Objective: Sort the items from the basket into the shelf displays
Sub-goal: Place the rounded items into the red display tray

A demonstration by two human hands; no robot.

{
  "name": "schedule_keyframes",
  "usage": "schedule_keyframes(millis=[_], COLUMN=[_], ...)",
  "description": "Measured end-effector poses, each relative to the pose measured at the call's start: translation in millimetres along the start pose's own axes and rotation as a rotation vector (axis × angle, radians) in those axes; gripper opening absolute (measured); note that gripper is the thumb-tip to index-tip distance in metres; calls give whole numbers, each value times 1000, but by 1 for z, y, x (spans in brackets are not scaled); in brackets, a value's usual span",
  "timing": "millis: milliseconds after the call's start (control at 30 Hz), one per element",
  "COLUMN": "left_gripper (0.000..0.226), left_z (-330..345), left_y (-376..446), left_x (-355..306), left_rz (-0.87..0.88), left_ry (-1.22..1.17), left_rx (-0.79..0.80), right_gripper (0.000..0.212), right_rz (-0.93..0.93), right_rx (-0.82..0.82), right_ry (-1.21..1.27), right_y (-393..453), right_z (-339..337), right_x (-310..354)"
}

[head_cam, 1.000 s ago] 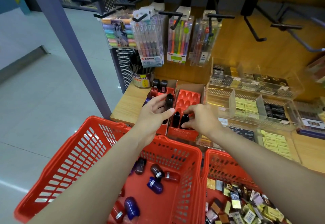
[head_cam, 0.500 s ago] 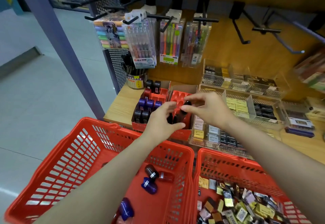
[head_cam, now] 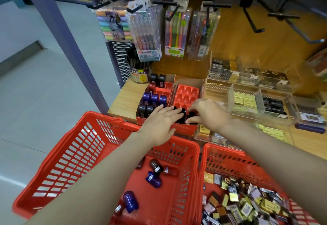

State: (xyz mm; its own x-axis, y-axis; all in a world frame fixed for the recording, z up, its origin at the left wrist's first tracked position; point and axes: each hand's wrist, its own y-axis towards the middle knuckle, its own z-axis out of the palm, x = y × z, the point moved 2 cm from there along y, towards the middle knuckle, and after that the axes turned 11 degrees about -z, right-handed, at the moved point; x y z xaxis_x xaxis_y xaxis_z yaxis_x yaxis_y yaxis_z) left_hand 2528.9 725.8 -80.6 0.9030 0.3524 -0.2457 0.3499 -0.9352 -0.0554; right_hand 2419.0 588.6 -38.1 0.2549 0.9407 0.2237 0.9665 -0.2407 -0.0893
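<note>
Surface: a wooden shelf (head_cam: 123, 101), pale grain, its left front corner just behind the rim of my left basket.

On the shelf, left end:
- Left display box (head_cam: 154, 99), red insert, standing near the left edge. Holds two black items at the back, three purple in the middle and two black at the front.
- Right display box (head_cam: 185, 97), touching the first on its right. Back rows of its red moulded tray are bare; black items (head_cam: 183, 112) sit in the front row.
- Tub of dark pens (head_cam: 139, 72) at the back left corner, against a perforated metal panel (head_cam: 117, 60).

Shelf, right of the boxes: clear acrylic bins (head_cam: 256, 90) in tiers, holding small yellow and black packets.

Back wall: wood panel with black hooks (head_cam: 283, 15); hanging pen packs (head_cam: 146, 32) on the left hooks.

Hands:
- My left hand (head_cam: 159, 120), fingers straight and flat, fingertips lying on the black items at the front of the right box, gripping nothing.
- My right hand (head_cam: 207, 113), fingers bent down onto the same front row; I cannot tell whether it pinches one.

Below the shelf's front edge:
- Left red basket (head_cam: 70, 154), with loose purple and dark red items (head_cam: 154, 178) on its floor.
- Right red basket (head_cam: 230, 161), touching the first, heaped with small mixed packets (head_cam: 238, 203).

Room: pale glossy tiled floor (head_cam: 44, 109) to the left; a grey-purple upright post (head_cam: 70, 39) rises at the shelf's left end.
</note>
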Motion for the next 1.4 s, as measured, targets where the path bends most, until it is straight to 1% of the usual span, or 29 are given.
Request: schedule_keyframes(millis=[33, 100, 267, 367, 400, 433, 467, 500, 533, 567, 600, 633, 667, 700, 767, 800, 867, 967, 1000, 1033, 1067, 1100, 1167, 1267, 1333, 1400], left_gripper=[63, 66, 73, 75, 74, 71, 66, 57, 46, 34, 24, 18, 15, 14, 19, 20, 19, 17, 17, 16, 14, 14, 14, 18, 18, 17], left_z=[0, 0, 4, 2, -2, -8, -17, -27, -37, -46, -50, -52, -49, -44, -20, -4, 32, 90, 108, 126, 142, 157, 178, 197, 202, 203], left_y=[0, 1, -2, -1, -1, -2, -3, -6, -10, -17, -26, -36, -46, -57, -82, -95, -118, -135, -137, -136, -134, -131, -124, -120, -120, -122], left_x=[1, 3, 1, -2, -5, -7, -7, -4, 2, 10, 19, 30, 41, 53, 76, 88, 110, 124, 125, 126, 127, 128, 132, 140, 144, 149], left_rz=[2, 5, -3, -14, -13, -15, -24, -37, -62, -98, -144, -208, -291, -374, -539, -633, -839, -1066, -1119, -1154, -1167, -1168, -1176, -1215, -1204, -1203], left_ry=[7, 28, 32, 35, 4, -70, -178, -294, -396, -499, -618, -741, -831, -889, -981, -1038, -1131, -1358, -1442, -1499, -1525, -1548, -1597, -1631, -1631, -1612], left_rx=[13, 27, 24, 81, 96, 81, 21, -81, -193, -279, -326, -344, -342, -327, -250, -198, -126, -75, -57, -39, -21, -8, -1, 10, 37, 49], right_gripper=[49, 47, 37, 37, 36, 33, 26, 16, 7, 9, 14, 16, 15, 11, 7, 6, 7, 13, 13, 18, 24, 27, 33, 43, 49, 49], right_rz=[-16, -19, 87, 143, 157, 162, 169, 186, 204, 225, 251, 280, 316, 364, 511, 601, 747, 906, 915, 890, 860, 845, 834, 761, 721, 687], right_rx=[41, 47, -69, -22, -14, -51, -165, -329, -488, -587, -613, -585, -514, -427, -276, -206, -89, -58, -23, 38, 90, 91, 99, 209, 205, 147], right_ry=[-16, -18, 10, 24, 15, 17, 60, 146, 284, 480, 727, 976, 1184, 1334, 1512, 1545, 1479, 1281, 1154, 989, 801, 650, 459, 170, 82, 86], right_y=[0, -1, -1, 3, 2, 1, -2, -7, -14, -20, -24, -27, -28, -28, -25, -23, -15, -2, 3, 8, 13, 16, 22, 25, 24, 24], right_z=[0, -1, -1, 0, -1, -4, -8, -14, -19, -20, -17, -12, -4, 6, 34, 52, 96, 171, 194, 215, 233, 249, 276, 307, 317, 319], right_x=[1, 3, 5, 9, 11, 13, 16, 22, 30, 39, 50, 63, 77, 89, 109, 117, 127, 123, 120, 116, 113, 110, 105, 104, 104, 104])
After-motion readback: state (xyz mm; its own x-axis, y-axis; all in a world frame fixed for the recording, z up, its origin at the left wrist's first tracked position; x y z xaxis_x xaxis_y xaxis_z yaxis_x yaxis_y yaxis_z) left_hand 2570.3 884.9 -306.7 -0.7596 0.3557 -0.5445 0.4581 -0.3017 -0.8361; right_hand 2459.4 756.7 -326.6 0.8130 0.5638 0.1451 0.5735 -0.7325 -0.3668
